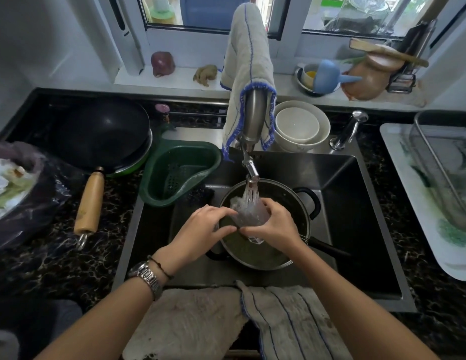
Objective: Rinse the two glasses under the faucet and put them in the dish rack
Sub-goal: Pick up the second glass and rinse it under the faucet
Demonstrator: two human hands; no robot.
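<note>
A clear glass (248, 216) lies tilted under the running faucet (250, 167), with water pouring over it. My right hand (274, 224) grips its lower right side. My left hand (203, 227) touches the glass from the left, fingers at its rim. Both hands hover over a steel pot (302, 203) standing in the sink (356, 229). I see only one glass. The metal dish rack (434, 162) sits on a white tray (398, 162) at the far right.
A green strainer basket (180, 172) hangs on the sink's left corner. A black wok (102, 133) with a wooden handle rests on the left counter. Stacked white bowls (299, 126) stand behind the sink. Cloths drape the sink's front edge (278, 320) and the faucet neck.
</note>
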